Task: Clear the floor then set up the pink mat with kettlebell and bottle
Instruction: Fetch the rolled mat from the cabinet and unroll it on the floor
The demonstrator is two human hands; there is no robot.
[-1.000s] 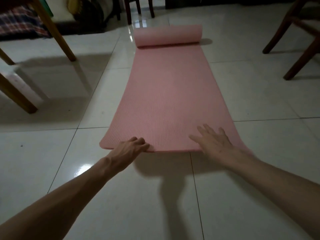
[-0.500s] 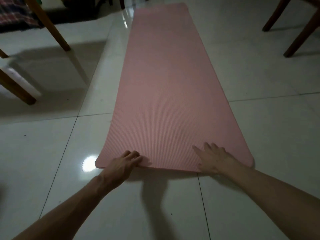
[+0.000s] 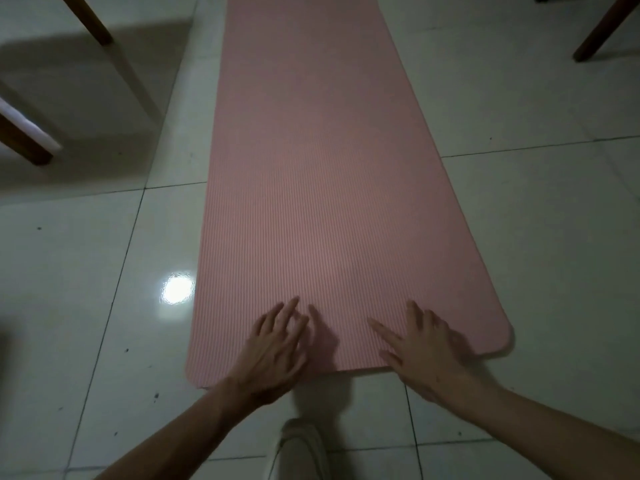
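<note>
The pink mat [image 3: 322, 174] lies unrolled flat on the white tiled floor, running from the near edge away past the top of the view. My left hand [image 3: 273, 348] rests on the mat's near edge, left of centre, with fingers spread and fairly straight. My right hand [image 3: 422, 348] lies flat on the near edge to the right, fingers spread. Neither hand holds anything. No kettlebell or bottle is in view.
Wooden chair legs [image 3: 24, 143] stand at the left, close to the mat's side, and another leg [image 3: 602, 32] at the upper right. My shoe [image 3: 299, 448] is on the tiles just behind the mat's near edge. A light glare [image 3: 176, 289] shines on the floor.
The mat's far roll has unrolled out of view. My left hand let go of the near edge and opened, moving inward onto the mat. The view tilted down and closer.
</note>
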